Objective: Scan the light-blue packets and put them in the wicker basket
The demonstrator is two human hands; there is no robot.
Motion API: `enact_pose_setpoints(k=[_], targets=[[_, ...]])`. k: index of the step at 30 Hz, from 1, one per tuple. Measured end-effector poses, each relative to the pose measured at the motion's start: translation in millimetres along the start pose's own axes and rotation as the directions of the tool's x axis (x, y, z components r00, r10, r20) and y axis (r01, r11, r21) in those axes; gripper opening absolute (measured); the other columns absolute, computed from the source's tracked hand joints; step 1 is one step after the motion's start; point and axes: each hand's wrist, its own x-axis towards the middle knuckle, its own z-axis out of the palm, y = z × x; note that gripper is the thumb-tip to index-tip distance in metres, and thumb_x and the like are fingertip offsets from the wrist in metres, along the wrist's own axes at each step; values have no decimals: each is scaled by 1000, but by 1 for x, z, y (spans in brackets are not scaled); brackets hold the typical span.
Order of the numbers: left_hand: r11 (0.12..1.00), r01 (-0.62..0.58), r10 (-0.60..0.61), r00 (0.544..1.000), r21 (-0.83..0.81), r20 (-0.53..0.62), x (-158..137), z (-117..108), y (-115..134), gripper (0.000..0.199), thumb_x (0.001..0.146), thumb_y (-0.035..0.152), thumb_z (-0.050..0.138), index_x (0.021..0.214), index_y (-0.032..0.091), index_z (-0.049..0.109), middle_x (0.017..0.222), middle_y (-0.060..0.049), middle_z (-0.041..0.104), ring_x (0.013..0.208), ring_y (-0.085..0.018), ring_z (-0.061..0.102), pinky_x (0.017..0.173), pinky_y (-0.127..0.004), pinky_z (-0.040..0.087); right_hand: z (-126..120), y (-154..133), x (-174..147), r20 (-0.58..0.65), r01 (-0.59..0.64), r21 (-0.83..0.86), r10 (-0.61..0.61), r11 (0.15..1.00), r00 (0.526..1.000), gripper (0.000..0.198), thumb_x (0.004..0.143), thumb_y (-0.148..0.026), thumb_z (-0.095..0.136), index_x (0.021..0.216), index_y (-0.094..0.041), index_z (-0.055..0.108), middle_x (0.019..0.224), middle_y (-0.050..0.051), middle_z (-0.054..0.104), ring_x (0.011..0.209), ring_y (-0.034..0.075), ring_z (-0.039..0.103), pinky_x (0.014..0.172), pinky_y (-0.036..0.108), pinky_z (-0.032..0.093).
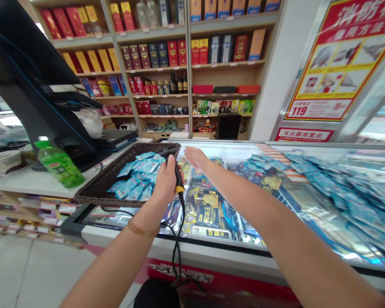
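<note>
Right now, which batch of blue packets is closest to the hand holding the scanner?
The blue packets in the wicker basket, just left of the left hand gripping the scanner. The other blue packets lie inside the freezer, far right.

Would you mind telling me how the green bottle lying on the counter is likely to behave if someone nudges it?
The green bottle lies on its side on the white counter, so it would probably roll. It looks like thin clear plastic full of liquid, so likely fairly heavy for its size and slightly squashy. It lies near the counter edge beside the wicker basket, so a push might send it off.
</note>
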Motion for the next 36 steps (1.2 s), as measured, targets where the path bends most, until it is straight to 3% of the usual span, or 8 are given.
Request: enact_pose_setpoints(k=[6,11,14,16,18,24,30,36], targets=[[1000,27,-26,991,-4,130,-4,43,-22,39,89,59,58,90,21,50,60,6,54,41,-8,50,39,-19,39,-116,18,-36,-185,-51,-394,-25,918,982,27,86,-13,57,109,-17,71,118,8,74,109,17,69,102,36,49],[994,94,-104,970,58,218,-10,89,-51,42,89,63,54,86,22,48,56,6,52,38,-9,48,38,-21,38,-200,28,-74,-187,-58,-819,-170,571,967,37,89,-11,48,117,-16,70,130,10,68,129,20,57,113,36,40],[993,111,-118,957,43,266,-16,109,-71,41,88,62,56,87,22,47,61,6,53,41,-9,49,39,-22,40,-230,30,-90,-228,-166,-942,-194,292,954,47,93,-19,49,138,-13,57,152,16,49,143,25,43,118,41,31],[991,123,-134,946,55,296,-22,114,-82,41,87,61,58,89,21,47,67,5,55,42,-8,50,39,-22,41,-238,29,-95,-288,-266,-953,-166,143,943,56,97,-30,48,149,-11,45,161,19,35,149,30,33,120,48,26],[983,149,-177,929,109,325,-28,114,-93,42,86,61,60,89,21,48,69,5,55,43,-7,49,39,-21,40,-240,27,-97,-316,-309,-948,-115,73,942,59,100,-38,42,152,-11,40,162,20,32,151,34,28,120,55,21],[969,179,-235,885,172,401,-40,106,-104,47,82,66,62,90,22,47,72,5,55,44,-8,51,39,-22,41,-227,16,-102,-255,-257,-966,-63,-34,965,49,100,-43,40,130,-10,61,134,25,59,127,37,54,106,53,38],[976,137,-197,884,168,424,-42,105,-101,49,81,68,63,90,22,47,74,5,56,44,-7,51,40,-22,42,-232,11,-106,-282,-289,-957,-193,-11,940,47,98,-40,47,135,-13,55,137,22,57,131,36,50,107,50,36],[972,144,-208,891,184,403,-40,105,-104,49,81,68,62,87,22,47,72,5,55,43,-7,50,39,-23,41,-234,11,-106,-304,-307,-952,-99,-11,947,55,99,-48,42,132,-8,58,139,24,57,131,37,50,106,52,37]])
